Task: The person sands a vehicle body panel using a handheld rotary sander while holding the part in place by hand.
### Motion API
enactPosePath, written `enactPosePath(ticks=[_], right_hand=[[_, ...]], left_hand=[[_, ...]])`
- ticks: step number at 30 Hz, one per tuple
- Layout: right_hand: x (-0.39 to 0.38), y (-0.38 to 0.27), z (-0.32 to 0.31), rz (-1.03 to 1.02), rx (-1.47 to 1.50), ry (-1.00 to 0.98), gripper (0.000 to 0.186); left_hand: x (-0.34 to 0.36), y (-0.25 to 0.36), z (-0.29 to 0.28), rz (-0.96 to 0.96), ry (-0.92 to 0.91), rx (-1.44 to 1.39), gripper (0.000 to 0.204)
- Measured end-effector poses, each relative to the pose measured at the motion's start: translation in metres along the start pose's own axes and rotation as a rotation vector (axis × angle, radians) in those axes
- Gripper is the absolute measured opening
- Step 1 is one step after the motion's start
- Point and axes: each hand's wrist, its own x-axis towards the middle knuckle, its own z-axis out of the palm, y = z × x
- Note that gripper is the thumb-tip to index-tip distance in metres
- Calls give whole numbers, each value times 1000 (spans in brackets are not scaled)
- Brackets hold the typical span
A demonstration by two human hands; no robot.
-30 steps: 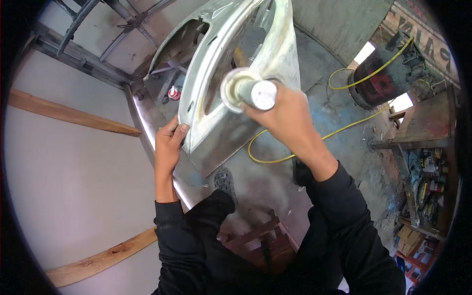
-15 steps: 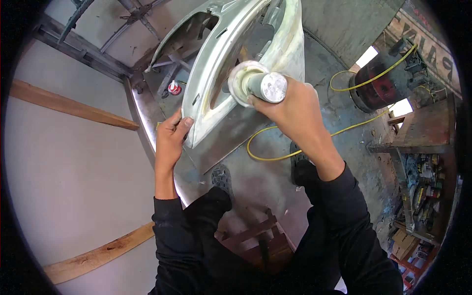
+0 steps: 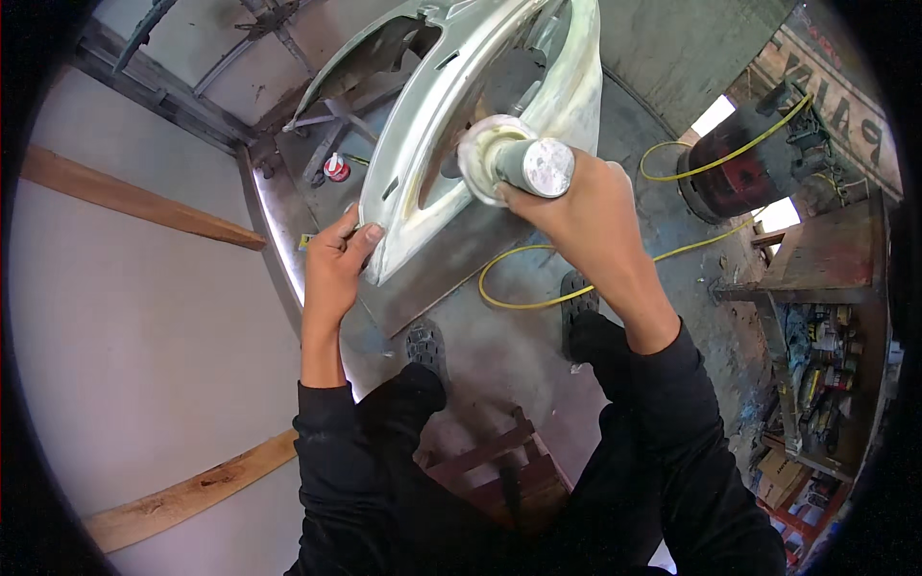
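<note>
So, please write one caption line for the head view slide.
Right hand presses a sander on a car body panel; left hand steadies its edge.

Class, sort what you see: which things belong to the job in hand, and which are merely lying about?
In hand: pale grey moulded body panel; round-padded grey metal sander; left hand; right hand.
Lying about: yellow hose; dark red drum; small red can; cluttered shelf.

Over the last second the right hand (image 3: 586,206) has carried the round sander (image 3: 509,163) up the pale body panel (image 3: 432,163), from near its lower middle toward the upper opening. The left hand (image 3: 336,259) has slid slightly higher along the panel's lower left edge.
</note>
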Motion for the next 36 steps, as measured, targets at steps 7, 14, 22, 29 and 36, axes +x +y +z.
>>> enactPosePath(ticks=[7,14,22,29,36], right_hand=[[13,9,-18,38,-3,65,41],[2,0,-10,9,-21,-7,43],[9,8,-18,12,-71,87,42],[0,-3,-11,-12,-38,14,42],[10,10,-22,29,-38,125,39]], left_hand=[[2,8,5,20,-23,48,51],[1,6,3,40,5,25,52],[2,10,10,16,11,52,47],[0,15,8,40,0,37,48],[2,16,12,66,-9,54,48]])
